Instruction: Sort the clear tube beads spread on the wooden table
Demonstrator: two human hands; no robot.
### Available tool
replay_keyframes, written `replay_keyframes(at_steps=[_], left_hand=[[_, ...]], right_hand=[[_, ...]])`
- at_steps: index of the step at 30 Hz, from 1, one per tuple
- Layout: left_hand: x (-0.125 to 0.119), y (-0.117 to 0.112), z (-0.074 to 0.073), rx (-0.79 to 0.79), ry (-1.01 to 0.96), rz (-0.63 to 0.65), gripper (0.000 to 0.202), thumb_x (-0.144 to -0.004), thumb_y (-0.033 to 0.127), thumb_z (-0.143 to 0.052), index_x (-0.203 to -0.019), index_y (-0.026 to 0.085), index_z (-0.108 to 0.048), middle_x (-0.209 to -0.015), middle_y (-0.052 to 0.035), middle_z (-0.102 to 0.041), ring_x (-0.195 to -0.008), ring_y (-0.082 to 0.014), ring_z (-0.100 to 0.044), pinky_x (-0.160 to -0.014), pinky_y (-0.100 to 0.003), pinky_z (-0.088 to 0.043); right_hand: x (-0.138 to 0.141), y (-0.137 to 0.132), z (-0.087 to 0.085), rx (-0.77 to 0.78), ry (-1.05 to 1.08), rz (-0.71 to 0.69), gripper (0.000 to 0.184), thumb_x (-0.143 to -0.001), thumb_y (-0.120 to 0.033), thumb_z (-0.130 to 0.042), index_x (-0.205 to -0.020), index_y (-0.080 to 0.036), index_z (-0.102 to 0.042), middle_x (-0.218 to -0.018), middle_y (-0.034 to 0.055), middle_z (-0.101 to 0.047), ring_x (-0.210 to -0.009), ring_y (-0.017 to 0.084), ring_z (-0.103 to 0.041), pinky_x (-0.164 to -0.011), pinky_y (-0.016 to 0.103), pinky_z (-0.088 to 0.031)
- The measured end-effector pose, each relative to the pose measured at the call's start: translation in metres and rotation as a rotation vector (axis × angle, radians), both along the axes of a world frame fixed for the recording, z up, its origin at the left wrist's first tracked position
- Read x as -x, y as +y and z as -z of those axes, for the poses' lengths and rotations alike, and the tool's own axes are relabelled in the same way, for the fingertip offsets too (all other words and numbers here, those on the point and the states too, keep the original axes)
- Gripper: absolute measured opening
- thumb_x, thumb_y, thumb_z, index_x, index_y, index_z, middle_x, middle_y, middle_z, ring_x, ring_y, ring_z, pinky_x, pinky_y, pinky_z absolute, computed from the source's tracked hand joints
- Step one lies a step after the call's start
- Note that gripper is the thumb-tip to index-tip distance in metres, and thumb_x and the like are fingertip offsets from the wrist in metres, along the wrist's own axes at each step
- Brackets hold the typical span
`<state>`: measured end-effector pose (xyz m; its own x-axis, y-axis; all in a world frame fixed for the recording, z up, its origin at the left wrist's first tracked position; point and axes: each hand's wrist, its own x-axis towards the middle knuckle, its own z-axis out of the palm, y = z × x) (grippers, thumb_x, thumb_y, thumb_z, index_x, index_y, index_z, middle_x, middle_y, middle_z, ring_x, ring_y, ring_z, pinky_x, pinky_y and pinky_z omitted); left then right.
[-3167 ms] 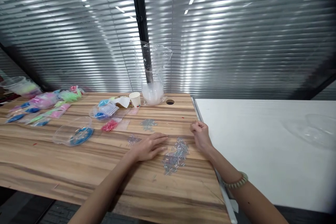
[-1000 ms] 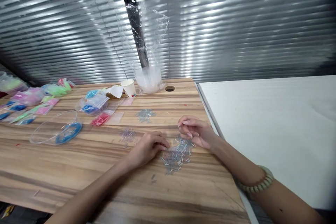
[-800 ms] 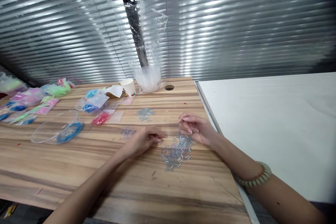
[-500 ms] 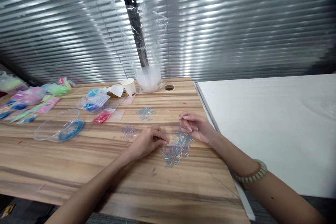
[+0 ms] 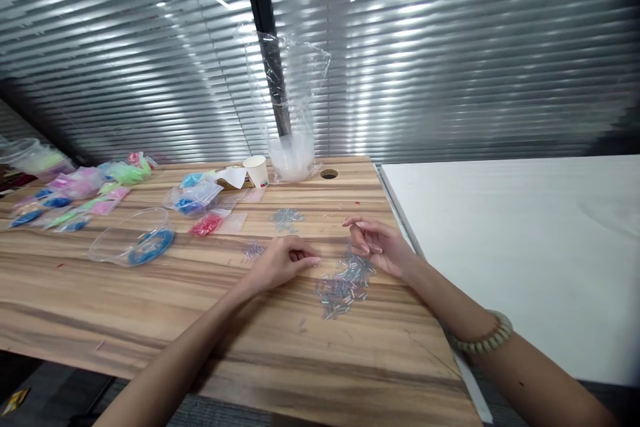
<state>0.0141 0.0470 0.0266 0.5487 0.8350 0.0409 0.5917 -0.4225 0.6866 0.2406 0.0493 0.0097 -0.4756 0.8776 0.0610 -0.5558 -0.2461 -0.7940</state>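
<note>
A loose heap of silvery, clear bugle beads (image 5: 345, 288) lies on the wooden table. My left hand (image 5: 280, 263) rests just left of the heap, thumb and fingers drawn together; anything between the tips is too small to make out. Over the heap's upper right edge hovers my right hand (image 5: 379, 248), palm turned partly up, index finger stretched out and the others loosely bent, with nothing visible in it. Behind my left hand sits a small cluster of purplish beads (image 5: 254, 251). Farther back is a patch of pale grey-blue beads (image 5: 286, 219).
A clear round container with blue beads (image 5: 150, 247) lies on the left. Beyond it are a packet of red beads (image 5: 206, 224), several coloured bags (image 5: 80, 181), a paper cup (image 5: 257, 171) and a bagged white tub (image 5: 293, 157). A white table (image 5: 500, 247) adjoins at right.
The view has shifted slightly, so the table things appear farther right. My left hand has moved a little up and away from the heap's left edge. My right hand stays nearly in place.
</note>
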Motion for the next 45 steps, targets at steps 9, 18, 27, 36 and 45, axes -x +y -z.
replay_keyframes(at_steps=[9,18,27,36,45], left_hand=[[-0.014,-0.013,0.004,-0.038,-0.014,0.067,0.011,-0.078,0.009,-0.063,-0.078,0.016,-0.072,-0.081,-0.0031,-0.066,-0.073,-0.013,-0.059,-0.067,-0.021,-0.042],[-0.007,-0.01,0.006,-0.025,-0.041,0.064,0.017,-0.076,0.003,-0.057,-0.077,0.014,-0.069,-0.082,-0.0034,-0.065,-0.072,-0.0128,-0.059,-0.065,-0.021,-0.042],[0.01,-0.033,0.021,-0.181,-0.08,0.019,0.018,-0.084,0.008,-0.051,-0.079,0.015,-0.066,-0.083,-0.0067,-0.065,-0.084,-0.0171,-0.058,-0.078,-0.027,-0.044],[0.069,-0.038,0.022,-0.258,-0.077,-0.2,0.019,-0.087,0.016,-0.048,-0.082,0.017,-0.066,-0.085,-0.007,-0.066,-0.082,-0.0176,-0.059,-0.075,-0.029,-0.046],[-0.02,0.037,0.015,-0.288,-0.007,-0.04,0.025,-0.08,0.009,-0.055,-0.103,0.016,-0.064,-0.099,-0.0078,-0.063,-0.09,-0.019,-0.059,-0.081,-0.029,-0.046]], right_hand=[[0.0,-0.001,-0.002,0.001,-0.022,0.027,0.014,-0.072,-0.022,-0.058,-0.081,-0.016,-0.066,-0.043,-0.0068,-0.043,-0.038,0.005,-0.018,-0.045,0.021,-0.026],[0.002,0.0,-0.002,-0.013,-0.056,0.048,0.013,-0.07,-0.023,-0.059,-0.079,-0.016,-0.065,-0.042,-0.0068,-0.043,-0.037,0.006,-0.021,-0.044,0.022,-0.025],[0.003,-0.001,0.006,0.008,-0.114,0.063,0.015,-0.072,-0.025,-0.063,-0.082,-0.015,-0.067,-0.046,-0.0045,-0.044,-0.038,0.006,-0.023,-0.043,0.024,-0.024],[0.006,0.003,0.008,0.019,-0.08,0.097,0.014,-0.071,-0.024,-0.064,-0.081,-0.016,-0.068,-0.046,-0.004,-0.048,-0.038,0.004,-0.023,-0.045,0.023,-0.023],[-0.004,0.014,0.005,-0.079,-0.084,0.268,0.015,-0.071,-0.027,-0.063,-0.078,-0.015,-0.068,-0.046,-0.0029,-0.051,-0.037,0.004,-0.025,-0.043,0.022,-0.02]])
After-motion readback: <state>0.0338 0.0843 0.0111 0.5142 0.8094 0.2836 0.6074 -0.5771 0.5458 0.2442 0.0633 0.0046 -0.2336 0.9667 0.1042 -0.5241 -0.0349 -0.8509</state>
